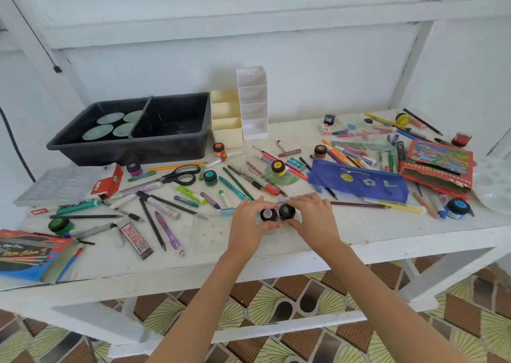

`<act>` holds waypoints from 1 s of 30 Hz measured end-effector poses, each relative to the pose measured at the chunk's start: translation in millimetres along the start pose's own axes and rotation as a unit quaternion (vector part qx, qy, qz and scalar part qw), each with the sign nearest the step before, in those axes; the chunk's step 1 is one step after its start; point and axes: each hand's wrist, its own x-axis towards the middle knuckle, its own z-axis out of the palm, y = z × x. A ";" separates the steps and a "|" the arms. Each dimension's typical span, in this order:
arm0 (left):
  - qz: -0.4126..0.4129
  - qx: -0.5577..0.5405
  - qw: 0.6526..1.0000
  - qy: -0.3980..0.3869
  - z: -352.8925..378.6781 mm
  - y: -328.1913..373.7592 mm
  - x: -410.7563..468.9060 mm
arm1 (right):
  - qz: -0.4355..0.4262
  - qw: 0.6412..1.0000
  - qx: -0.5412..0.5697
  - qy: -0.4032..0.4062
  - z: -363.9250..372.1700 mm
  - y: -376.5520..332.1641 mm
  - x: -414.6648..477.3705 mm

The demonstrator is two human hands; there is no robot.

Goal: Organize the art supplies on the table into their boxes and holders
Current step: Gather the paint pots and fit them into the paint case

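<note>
As pens point(169, 231) and markers point(191, 194) lie scattered over a white table point(276, 268), a person gathers two black-lidded paint jars at its front middle. The left hand point(249, 220) curls round the left jar point(268, 215) and the right hand point(313, 219) round the right jar point(287, 211), the two jars touching. The sorting looks barely begun. The black tub point(124, 145) (divided in two, round discs in its left half), the cream holder point(226, 132) and the white holder point(254, 100) stand at the back. The next move likely calls for lifting both jars over the clutter to the tub.
</note>
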 end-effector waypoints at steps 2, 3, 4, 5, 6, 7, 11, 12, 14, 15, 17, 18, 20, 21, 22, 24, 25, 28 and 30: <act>0.012 0.000 1.000 -0.003 0.8 1.3 3.2 | 0.009 1.000 -0.009 -0.011 -2.3 -1.6 2.2; 0.020 0.005 1.000 -0.007 0.5 2.3 4.9 | 0.012 1.000 -0.021 -0.017 -3.1 -2.4 2.8; 0.031 0.018 0.999 -0.013 -0.1 2.1 6.6 | 0.013 0.999 -0.035 -0.021 -3.4 -3.1 3.2; 0.041 0.036 0.998 -0.027 -0.7 0.7 7.8 | 0.015 0.998 -0.049 -0.024 -3.6 -3.8 3.4; 0.049 0.055 0.996 -0.048 -1.3 -1.8 8.9 | 0.017 0.998 -0.060 -0.027 -3.7 -4.5 3.9; 0.056 0.072 0.993 -0.068 -1.6 -5.0 10.0 | 0.019 0.997 -0.070 -0.028 -3.9 -5.3 4.2; 0.092 0.164 0.968 -0.168 -4.5 -7.2 17.5 | 0.015 0.993 -0.106 -0.043 -6.1 -7.9 6.6; 0.104 0.215 0.951 -0.199 -5.0 -5.9 20.6 | 0.015 0.993 -0.111 -0.047 -6.3 -7.9 7.1; 0.130 0.285 0.923 -0.223 -5.1 -4.9 25.4 | 0.014 0.992 -0.113 -0.052 -5.9 -7.3 7.0; 0.140 0.298 0.918 -0.222 -4.5 -5.9 26.5 | 0.015 0.992 -0.113 -0.054 -5.9 -7.5 7.2; 0.147 0.296 0.918 -0.218 -3.7 -9.7 25.3 | 0.015 0.992 -0.111 -0.064 -7.4 -7.2 8.1; 0.142 0.273 0.926 -0.219 -4.6 -11.0 23.8 | 0.012 0.992 -0.104 -0.072 -8.9 -6.2 8.7; 0.100 0.164 0.958 -0.214 -9.7 -12.2 19.6 | 0.010 0.994 -0.056 -0.098 -12.6 -2.5 10.7; 0.061 0.090 0.973 -0.205 -13.9 -10.7 17.4 | 0.017 0.994 -0.013 -0.105 -14.9 -0.6 12.4; 0.021 0.026 0.982 -0.188 -18.1 -9.4 16.5 | 0.027 0.994 0.028 -0.100 -17.1 0.9 15.2; -0.044 -0.043 0.990 -0.124 -25.2 -8.8 19.6 | 0.036 0.995 0.072 -0.061 -20.3 1.2 24.3; -0.055 -0.046 0.994 -0.079 -28.1 -10.0 23.9 | 0.033 0.995 0.087 -0.040 -20.7 -0.4 31.0; -0.047 -0.002 0.998 0.037 -38.6 -17.8 44.7 | -0.002 0.992 0.129 -0.014 -17.8 -9.4 55.6; -0.065 0.050 0.995 0.064 -46.3 -27.1 62.3 | -0.031 0.991 0.127 -0.012 -9.1 -11.4 74.2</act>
